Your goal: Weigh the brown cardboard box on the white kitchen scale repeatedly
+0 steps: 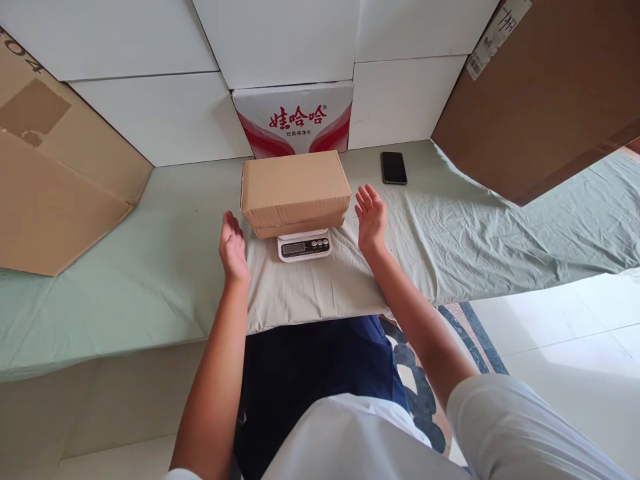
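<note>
Cardboard box (295,190) sits on small scale (305,245), overhanging platform. Left hand (233,248), right hand (371,217) spread, empty, flanking box, not touching. Risk: nudge tips box off, skews reading.

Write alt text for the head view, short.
A cardboard box sits on a small digital scale on a cloth-covered table, with the left hand and right hand open on either side, not touching it. A black phone lies behind.
</note>
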The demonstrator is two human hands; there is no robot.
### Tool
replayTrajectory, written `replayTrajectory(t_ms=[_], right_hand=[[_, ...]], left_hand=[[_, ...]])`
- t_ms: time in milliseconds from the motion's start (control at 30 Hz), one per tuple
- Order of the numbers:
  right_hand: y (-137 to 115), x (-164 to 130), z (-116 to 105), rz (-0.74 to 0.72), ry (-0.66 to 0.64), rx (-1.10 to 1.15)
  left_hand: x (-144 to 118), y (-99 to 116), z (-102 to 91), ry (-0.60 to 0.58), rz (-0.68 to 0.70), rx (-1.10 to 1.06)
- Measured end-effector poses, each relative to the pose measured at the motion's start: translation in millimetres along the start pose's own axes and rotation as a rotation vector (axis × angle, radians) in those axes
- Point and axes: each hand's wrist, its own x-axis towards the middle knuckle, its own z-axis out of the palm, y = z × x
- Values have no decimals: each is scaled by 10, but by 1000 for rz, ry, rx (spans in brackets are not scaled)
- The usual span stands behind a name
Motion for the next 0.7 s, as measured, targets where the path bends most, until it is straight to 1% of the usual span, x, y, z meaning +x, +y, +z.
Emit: replayTrajectory(t_ms=[167,400,700], right_hand=[[15,1,-12,-11,-25,-15],[26,-1,-9,-21,-34,-37],[-17,-49,22,-11,-50,-46]], left_hand=[[9,-6,10,18,-25,-42],[2,-5,-8,11,20,-19],[0,28,12,29,5,-24]])
